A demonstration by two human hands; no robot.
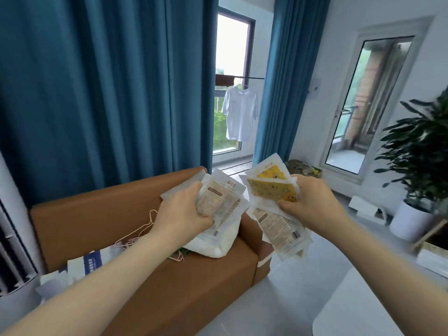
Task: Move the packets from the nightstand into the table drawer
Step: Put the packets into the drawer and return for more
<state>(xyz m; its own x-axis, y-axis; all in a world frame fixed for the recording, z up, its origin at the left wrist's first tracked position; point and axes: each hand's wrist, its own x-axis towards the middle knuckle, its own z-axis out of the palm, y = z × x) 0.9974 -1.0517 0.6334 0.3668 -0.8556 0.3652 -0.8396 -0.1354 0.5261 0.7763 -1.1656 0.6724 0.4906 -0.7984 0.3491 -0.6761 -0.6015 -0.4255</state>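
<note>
Both bundles of packets are held in the air in front of the person, at the right end of the brown sofa [116,214]. The left grip [184,212] is closed round the left bundle [224,202], fingers curled over its near edge, above the seat near the sofa's right arm. The right grip [312,202] is closed round the right bundle [278,226], which fans out past the sofa's right end, over the pale floor [303,282]. The two bundles sit just beside each other.

Open room lies to the right. The glossy floor runs from the sofa's right end toward a glass door [368,105] and a white pot [409,221] holding a dark leafy plant [421,146]. Blue curtains [97,93] hang close behind the sofa's back.

On the seat, a soft white bag [218,243] lies under the left bundle; I cannot tell what is in it. Thin pink wire hangers [135,231] lie beside it, and a blue-and-white paper bag [97,258] sits toward the left end.

The packets are flat, rectangular and crinkly, with white borders. Those in the left bundle carry beige printed panels. The right bundle has yellow packets [274,190] with a dotted pattern on top and beige-printed ones hanging below. The sofa looks smooth and leather-like, with squared edges.
</note>
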